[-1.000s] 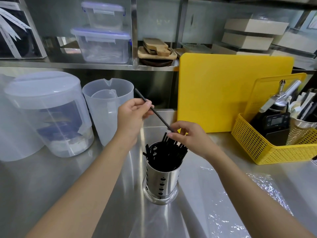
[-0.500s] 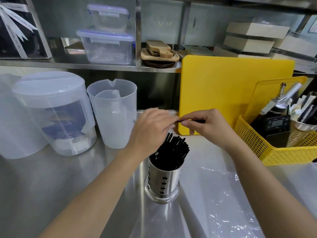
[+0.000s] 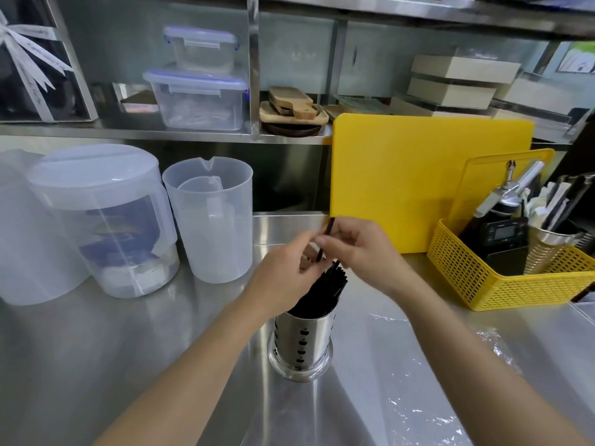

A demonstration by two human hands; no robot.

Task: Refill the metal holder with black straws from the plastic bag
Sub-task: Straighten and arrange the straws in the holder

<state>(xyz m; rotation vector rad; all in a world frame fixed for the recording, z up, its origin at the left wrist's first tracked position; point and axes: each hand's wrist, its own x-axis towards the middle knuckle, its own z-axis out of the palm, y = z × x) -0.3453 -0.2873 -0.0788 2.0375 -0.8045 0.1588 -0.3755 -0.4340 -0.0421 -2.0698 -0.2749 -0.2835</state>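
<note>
Above the metal holder (image 3: 302, 344), which stands upright on the steel desk (image 3: 96, 365) already crowded with black straws (image 3: 323, 289), you pinch a single straw (image 3: 324, 240) between both hands. Your right hand (image 3: 357, 249) clamps its fingertips on the upper part, and your left hand (image 3: 285, 278) closes on it lower down, just over the bundle. The straw stands nearly upright, its lower end close to the other straws' tops; whether it has entered the holder is hidden by your left hand.

The clear plastic bag (image 3: 428, 391) lies flat on the desk to the right of the holder and looks empty, though glare makes that hard to judge.

My guess is that the packed bundle is the risk: push the straw against another straw's tip and it could bend or kink, or lever neighbours out. Your left wrist hangs close over the rim, so a sideways nudge could tip the holder. The translucent jug (image 3: 209, 220) and yellow basket (image 3: 502, 278) stand well apart.
</note>
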